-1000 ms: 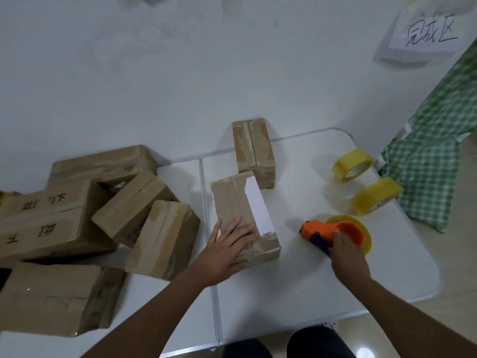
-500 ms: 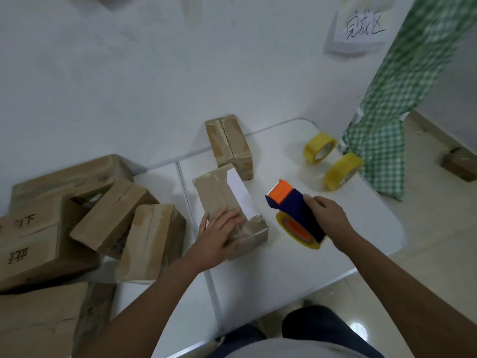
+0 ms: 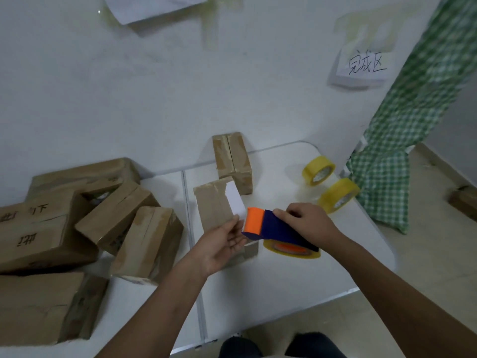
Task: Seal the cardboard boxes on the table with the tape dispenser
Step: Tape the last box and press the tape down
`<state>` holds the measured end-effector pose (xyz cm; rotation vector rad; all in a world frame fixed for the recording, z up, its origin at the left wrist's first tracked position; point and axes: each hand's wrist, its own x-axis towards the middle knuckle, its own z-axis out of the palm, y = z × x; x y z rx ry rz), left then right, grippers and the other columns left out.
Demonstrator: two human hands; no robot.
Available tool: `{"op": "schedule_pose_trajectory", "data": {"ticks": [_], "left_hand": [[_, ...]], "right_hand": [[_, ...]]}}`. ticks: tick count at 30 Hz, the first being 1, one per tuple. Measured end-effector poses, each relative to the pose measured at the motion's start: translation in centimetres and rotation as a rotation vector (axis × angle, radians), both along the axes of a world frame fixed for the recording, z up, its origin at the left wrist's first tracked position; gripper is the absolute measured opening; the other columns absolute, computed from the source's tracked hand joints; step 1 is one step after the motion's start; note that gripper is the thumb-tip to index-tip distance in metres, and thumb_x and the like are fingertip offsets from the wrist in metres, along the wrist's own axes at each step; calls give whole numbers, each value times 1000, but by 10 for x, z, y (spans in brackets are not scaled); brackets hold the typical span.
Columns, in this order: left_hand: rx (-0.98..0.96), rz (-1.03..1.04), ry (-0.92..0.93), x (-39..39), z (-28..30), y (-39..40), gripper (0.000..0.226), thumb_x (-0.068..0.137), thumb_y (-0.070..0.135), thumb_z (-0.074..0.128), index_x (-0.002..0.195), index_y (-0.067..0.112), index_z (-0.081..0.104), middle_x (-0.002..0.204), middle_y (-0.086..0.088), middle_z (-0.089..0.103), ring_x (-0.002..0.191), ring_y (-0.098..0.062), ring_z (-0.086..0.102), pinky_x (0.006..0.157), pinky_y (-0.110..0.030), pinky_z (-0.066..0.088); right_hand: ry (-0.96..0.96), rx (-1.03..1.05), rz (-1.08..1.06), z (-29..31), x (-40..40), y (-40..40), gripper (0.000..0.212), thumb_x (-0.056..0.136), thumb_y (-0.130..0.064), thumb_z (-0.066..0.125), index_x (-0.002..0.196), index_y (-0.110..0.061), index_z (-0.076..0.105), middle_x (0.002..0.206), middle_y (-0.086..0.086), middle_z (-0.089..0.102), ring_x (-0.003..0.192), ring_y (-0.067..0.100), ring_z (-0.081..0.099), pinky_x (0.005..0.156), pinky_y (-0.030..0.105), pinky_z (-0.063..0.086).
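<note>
The tape dispenser (image 3: 268,226), gripped in the right hand (image 3: 307,220), has been raised over the cardboard box (image 3: 215,204) mid-table. The left hand (image 3: 224,242) has been lifted off the box; its fingers, seemingly pinching the tape end at the cutter, suggest taping is imminent.

1. My left hand (image 3: 224,241) and the tape dispenser (image 3: 273,228) cover the near end of the cardboard box (image 3: 216,202).
2. I can't tell whether my fingertips pinch any tape.
3. The left edge cuts off the stacked boxes (image 3: 28,228).
4. The top edge crops a paper sheet (image 3: 152,6).
</note>
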<state>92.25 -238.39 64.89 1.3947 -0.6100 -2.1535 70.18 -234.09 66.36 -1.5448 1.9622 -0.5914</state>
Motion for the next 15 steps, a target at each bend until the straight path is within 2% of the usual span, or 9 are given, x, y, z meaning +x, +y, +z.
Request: {"op": "schedule_pose_trajectory", "data": {"ticks": [4,6,9,13,15], "left_hand": [[-32,-6,-18,-2,-1,6,23,98,20,60,116,7,66,115,-17,70,108,-24,65,96,-35,51],[-72,-17,-47,-3,-1,9,19,100,17,57,113,8,67,112,-15,71,105,-22,67,82,-30,57],[-165,-53,-150,-4,-2,13,16,101,18,56,102,13,70,97,-8,74,91,-15,69,64,-22,53],[-263,-109,-267,-3,0,18,21,101,23,55,106,9,71,92,-8,70,84,-13,63,65,-22,50],[-311,-105,-325,-5,1,20,20,101,23,55,102,9,70,87,-6,68,78,-12,60,63,-21,48]], "right_hand": [[22,-1,42,3,0,0,41,93,-60,46,65,-30,56,63,-13,58,63,1,57,54,17,32],[34,5,64,3,0,0,42,93,-61,45,70,-29,59,67,-14,60,64,1,58,54,17,34],[40,10,92,2,-1,0,43,92,-63,44,76,-27,62,71,-13,63,65,1,59,54,17,35],[44,-5,109,-1,-2,-1,52,92,-66,40,73,-23,63,71,-9,65,65,4,61,57,23,42],[36,7,107,-2,-2,-1,58,91,-67,38,74,-19,63,71,-4,66,66,9,62,63,29,49]]}}
